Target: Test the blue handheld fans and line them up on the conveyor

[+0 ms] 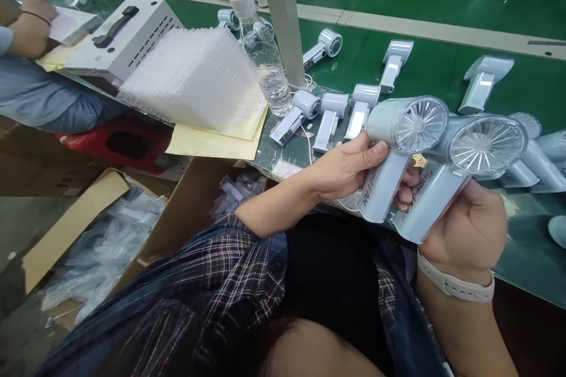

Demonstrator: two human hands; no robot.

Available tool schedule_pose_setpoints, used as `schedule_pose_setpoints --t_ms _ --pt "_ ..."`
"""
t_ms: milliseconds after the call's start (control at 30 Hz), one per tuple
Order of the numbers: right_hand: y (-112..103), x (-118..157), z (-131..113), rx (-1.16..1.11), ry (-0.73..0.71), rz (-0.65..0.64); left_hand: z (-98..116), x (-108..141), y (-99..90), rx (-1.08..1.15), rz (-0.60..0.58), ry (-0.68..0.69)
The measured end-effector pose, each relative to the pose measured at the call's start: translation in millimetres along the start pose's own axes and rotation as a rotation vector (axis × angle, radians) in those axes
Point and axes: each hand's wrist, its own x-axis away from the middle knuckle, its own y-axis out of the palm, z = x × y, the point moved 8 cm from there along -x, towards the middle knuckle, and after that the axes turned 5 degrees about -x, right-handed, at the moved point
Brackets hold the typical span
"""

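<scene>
My left hand (349,168) is closed on a light-blue handheld fan (384,188), its thumb pressed near the top of the handle. A second handheld fan (427,200) of the same kind sits in my right hand (469,224), whose fingers curl around the handle from behind. Both fans are upright and slightly tilted, side by side, with their clear spoked grilles turned toward me. Dark lettering runs down each handle. Just beyond my left hand, several more fans lie on the bench, including a small fan (329,121) close by.
A water bottle (265,59) and a stack of bubble-wrap sheets (190,76) stand at left on yellow paper (212,142). Behind them is a grey metal post (285,17). A cardboard box (73,221) of plastic bags is below. Another person's hand (38,9) rests far left by a white box (128,35).
</scene>
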Motion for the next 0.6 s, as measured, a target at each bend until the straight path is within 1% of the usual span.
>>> schedule_pose_setpoints --t_ms 67,233,367,433,533,600 --pt "0 0 -2 0.009 -0.025 0.013 1 1 -2.3 0.032 -0.011 -0.01" --pt "5 6 -9 0.042 -0.085 -0.009 -4 1 -13.9 0.129 0.044 -0.062" --pt "4 14 -15 0.026 -0.16 0.03 -10 -1 -16.9 0.163 0.044 -0.113" --pt "1 16 -18 0.049 -0.218 0.049 -7 -1 -18.8 0.135 0.06 -0.087" --pt "-5 14 -23 0.034 -0.325 0.078 0 -1 -24.3 0.052 0.12 -0.007" --pt "-9 11 -23 0.005 -0.347 0.109 3 -2 -26.0 -0.006 0.13 0.033"
